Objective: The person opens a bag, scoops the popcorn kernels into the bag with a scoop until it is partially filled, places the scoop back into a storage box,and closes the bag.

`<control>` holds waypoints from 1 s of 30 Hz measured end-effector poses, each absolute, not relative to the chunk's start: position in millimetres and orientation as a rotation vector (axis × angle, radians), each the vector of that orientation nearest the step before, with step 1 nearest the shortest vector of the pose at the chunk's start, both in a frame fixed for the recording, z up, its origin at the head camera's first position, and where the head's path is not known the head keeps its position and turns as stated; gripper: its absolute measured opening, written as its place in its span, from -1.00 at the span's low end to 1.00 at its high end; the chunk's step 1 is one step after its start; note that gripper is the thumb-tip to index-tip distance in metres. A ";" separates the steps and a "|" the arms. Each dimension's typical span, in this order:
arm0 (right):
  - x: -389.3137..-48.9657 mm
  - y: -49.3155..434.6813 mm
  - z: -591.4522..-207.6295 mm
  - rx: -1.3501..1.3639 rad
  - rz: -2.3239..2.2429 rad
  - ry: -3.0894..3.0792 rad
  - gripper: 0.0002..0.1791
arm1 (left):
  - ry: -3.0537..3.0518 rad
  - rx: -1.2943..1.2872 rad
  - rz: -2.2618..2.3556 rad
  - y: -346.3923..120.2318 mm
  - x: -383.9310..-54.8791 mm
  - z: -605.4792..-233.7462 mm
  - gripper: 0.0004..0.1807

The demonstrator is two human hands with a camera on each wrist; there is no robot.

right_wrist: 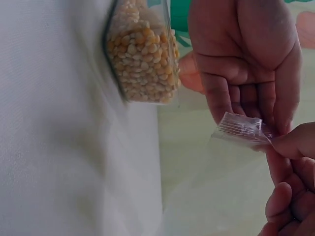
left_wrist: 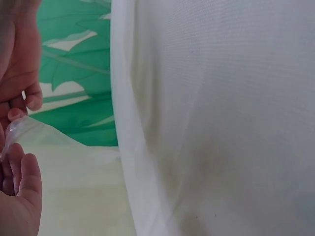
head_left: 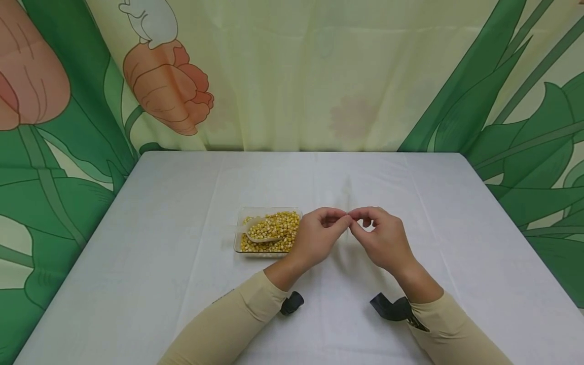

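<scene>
Above the middle of the table, my left hand and right hand meet at the fingertips. Between them they pinch the zip edge of a thin, clear zip-lock bag. In the left wrist view the bag spreads away from the fingers of both hands; its clear film is hardly visible from the head. Just left of my left hand stands a glass container of yellow corn kernels. A pale scoop filled with kernels lies on them. My left hand hides the container's right side.
A white cloth covers the table. Behind it hangs a curtain printed with flowers and leaves. Black straps show at both sleeve cuffs, close above the cloth.
</scene>
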State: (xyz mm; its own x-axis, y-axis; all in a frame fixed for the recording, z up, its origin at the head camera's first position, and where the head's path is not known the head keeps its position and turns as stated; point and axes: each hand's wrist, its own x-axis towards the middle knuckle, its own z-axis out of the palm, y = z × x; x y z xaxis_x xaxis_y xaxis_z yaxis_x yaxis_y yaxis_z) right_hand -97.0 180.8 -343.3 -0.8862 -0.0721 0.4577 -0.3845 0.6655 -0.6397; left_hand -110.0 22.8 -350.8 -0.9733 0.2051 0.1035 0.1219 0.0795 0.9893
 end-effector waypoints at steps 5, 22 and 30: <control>-96.0 181.2 -343.8 0.346 1.140 -2.502 -0.98 | 2.366 0.415 2.008 20.8 -112.3 -350.3 -0.83; -100.1 195.2 -338.1 0.203 0.991 -2.553 -0.94 | 2.669 0.475 1.760 14.5 -110.3 -351.4 -0.95; -103.8 204.9 -337.9 0.206 0.896 -2.556 -0.94 | 2.632 0.424 1.722 12.9 -109.9 -349.3 -0.94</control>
